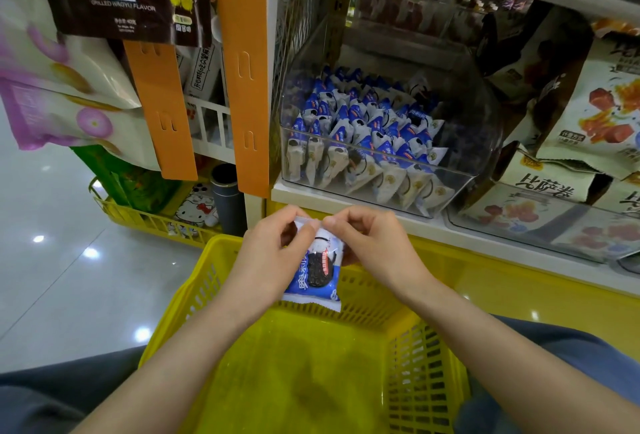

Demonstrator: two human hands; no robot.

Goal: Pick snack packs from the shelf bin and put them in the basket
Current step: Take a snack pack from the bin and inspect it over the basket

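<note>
A blue-and-white snack pack (317,272) with a dark cookie printed on it hangs upright over the far end of the yellow basket (415,357). My left hand (270,253) pinches its top edge from the left, and my right hand (374,243) pinches the same edge from the right. Behind them, on the shelf, a clear plastic bin (460,177) holds several more of the same packs (363,135) standing in rows. The basket's floor shows no packs.
Orange hanging strips (242,70) with bagged snacks hang left of the bin. Beige snack bags (588,115) crowd the shelf to the right, above a second clear bin (519,225). A low yellow rack (149,219) and a grey cylinder (227,198) stand on the tiled floor at left.
</note>
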